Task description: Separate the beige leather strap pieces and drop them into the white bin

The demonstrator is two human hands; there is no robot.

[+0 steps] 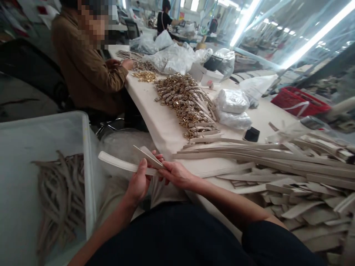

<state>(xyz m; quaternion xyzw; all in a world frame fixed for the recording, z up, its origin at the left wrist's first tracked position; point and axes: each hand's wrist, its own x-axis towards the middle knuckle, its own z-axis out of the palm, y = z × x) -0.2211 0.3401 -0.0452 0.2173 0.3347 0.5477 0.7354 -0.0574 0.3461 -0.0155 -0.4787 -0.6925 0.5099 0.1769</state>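
Observation:
Both my hands meet over my lap at the table's near edge, holding pale beige strap pieces. My left hand (139, 181) is closed round a light strap (118, 162), whose rounded end sticks out to the left. Between thumb and fingers, my right hand (177, 173) pinches folded strap ends (148, 157) that fan up and to the left. Whether these are one strap or separate pieces, I cannot tell. Just right of my hands, a bundle of long beige straps (249, 151) lies on the table.
A plastic bin (87, 177) with strips stands at left. On the table (163, 125) lie a heap of straps with gold buckles (185, 99), clear bags (233, 101), a red basket (302, 101) and many short strips (307, 207). A co-worker (85, 66) sits at the far left.

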